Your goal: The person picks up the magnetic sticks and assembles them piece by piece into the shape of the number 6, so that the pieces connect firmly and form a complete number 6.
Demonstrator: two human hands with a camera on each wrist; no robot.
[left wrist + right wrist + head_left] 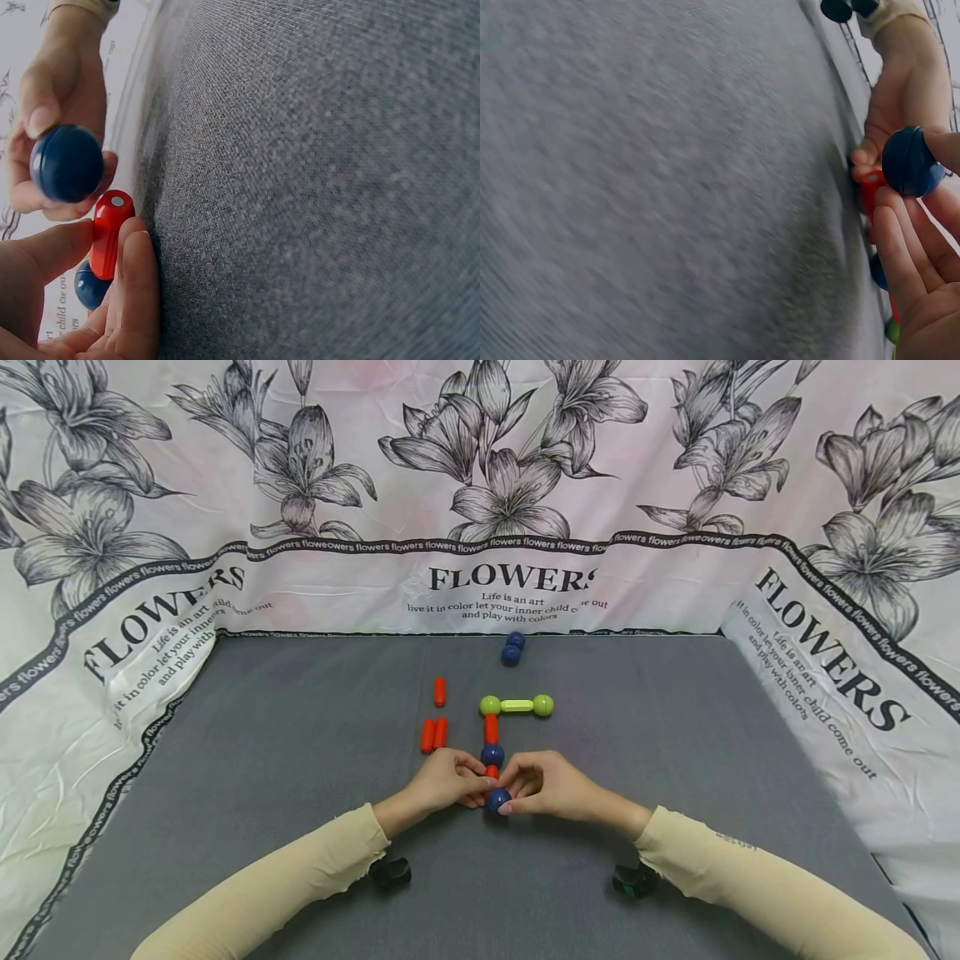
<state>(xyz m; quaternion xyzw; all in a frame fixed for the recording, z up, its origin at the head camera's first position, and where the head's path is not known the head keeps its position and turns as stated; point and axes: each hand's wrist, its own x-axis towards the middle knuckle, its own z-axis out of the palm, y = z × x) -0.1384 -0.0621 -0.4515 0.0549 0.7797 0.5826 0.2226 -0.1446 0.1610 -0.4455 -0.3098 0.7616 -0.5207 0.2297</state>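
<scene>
Joining a ball to a rod at the middle of the counter [300,710]. The left grip [448,782] pinches the lower red rod [110,236] between thumb and fingers; the right grip [551,785] pinches the near blue ball [498,800] by its sides. The lower red rod lies in line with the middle blue ball [492,755], the upper red rod [491,728] and the corner green ball [490,706], a row running toward the counter's far edge. Its inner end is partly covered by fingers, so its seating against the middle blue ball is uncertain.

For a sound joint, the rod should be held steady and level, the ball brought squarely onto its end along the row's axis, and the fingertips kept off the meeting faces.

The head view makes ball and rod look almost joined; the left wrist view shows them apart, with a pale disc [117,201] exposed on the rod's end. Only the head view includes the loose red rods [433,735], toward the counter's left edge.
</scene>
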